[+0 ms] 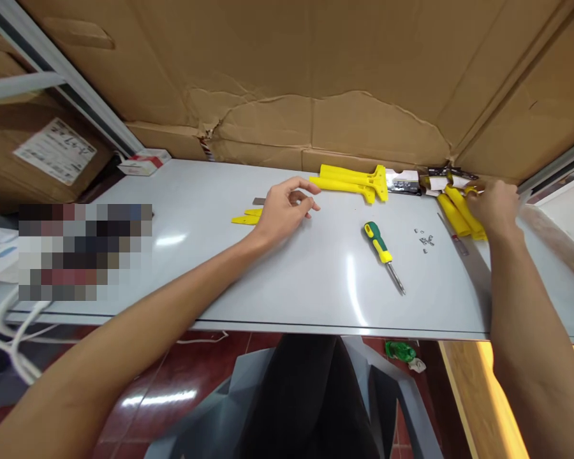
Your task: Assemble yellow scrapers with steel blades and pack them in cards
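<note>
My left hand (pixel 287 207) hovers over the table with fingers loosely curled and apart, holding nothing. Beneath and beside it lie flat yellow plastic pieces (pixel 247 217) and a small grey strip (pixel 258 201), partly covered by the hand. At the far right my right hand (pixel 496 207) has its fingers closed at the upper end of a yellow scraper handle (pixel 459 213); the fingertips are partly hidden. A thin tool with a clear reddish handle (pixel 459 245) lies beside these handles. Between my hands rests a green and yellow screwdriver (pixel 377 245), near several small metal pieces (pixel 425 240).
Yellow scrapers (pixel 349 180) lie along the back edge, beside black and white blade packets (pixel 402 182). A tall cardboard sheet (pixel 310 76) stands behind the white table (pixel 287 287). A small red and white box (pixel 144 162) sits back left, near a blurred-out patch and white cables (pixel 16 338).
</note>
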